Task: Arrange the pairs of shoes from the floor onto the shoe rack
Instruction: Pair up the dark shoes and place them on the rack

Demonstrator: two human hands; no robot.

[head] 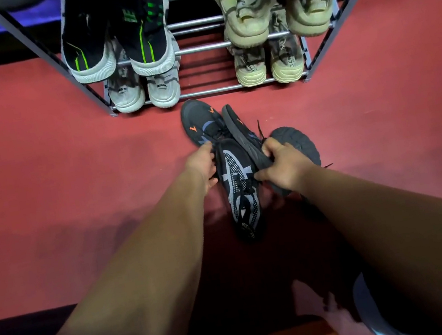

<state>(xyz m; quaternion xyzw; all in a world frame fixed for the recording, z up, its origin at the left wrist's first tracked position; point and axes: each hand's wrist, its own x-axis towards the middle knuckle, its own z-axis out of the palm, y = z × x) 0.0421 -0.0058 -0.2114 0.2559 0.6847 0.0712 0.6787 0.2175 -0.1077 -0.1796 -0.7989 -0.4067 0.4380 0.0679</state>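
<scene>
— Where are your hands right now?
— Both low on the floor (70,176), just in front of the rack (210,91). My left hand (202,167) is curled round the left edge of the mesh shoe (242,193), with thumb and fingers clamped on it.
— And the right?
— My right hand (283,163) grips the tipped shoe (244,137) by its sole, tight against the mesh shoe's right side. The far shoe (197,119) lies just beyond my left fingers, nearest the rack. The upturned shoe (296,141) sits just behind my right knuckles.
</scene>
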